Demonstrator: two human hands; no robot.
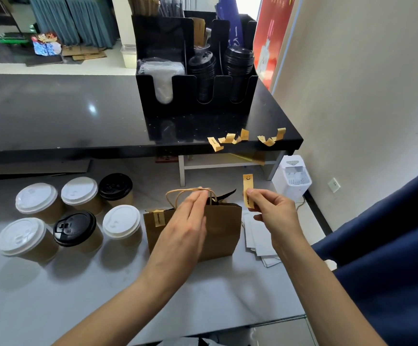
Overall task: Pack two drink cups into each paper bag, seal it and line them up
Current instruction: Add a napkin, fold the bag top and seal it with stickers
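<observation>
Nearest the camera, two bare forearms reach out over the pale surface. The left hand has its fingers gathered on the twine handles of a brown paper bag, holding them together above the bag's mouth; its grip is clenched on those handles. The right hand pinches a yellow smiley sticker between thumb and forefinger, held upright just beside the bag's top right edge and not yet touching it.

Behind that bag, to its left and touching it, stands a second bag with a sticker already folded over its top, so one bag looks sealed. The front bag seems packed, though its contents are hidden, and only its seal is missing.

Six lidded cups wait in a cluster at the left, four with white lids and two with black, enough for three more bags. Spare stickers hang along the edge of the black counter beyond. Flat white sheets lie to the right of the bags.
</observation>
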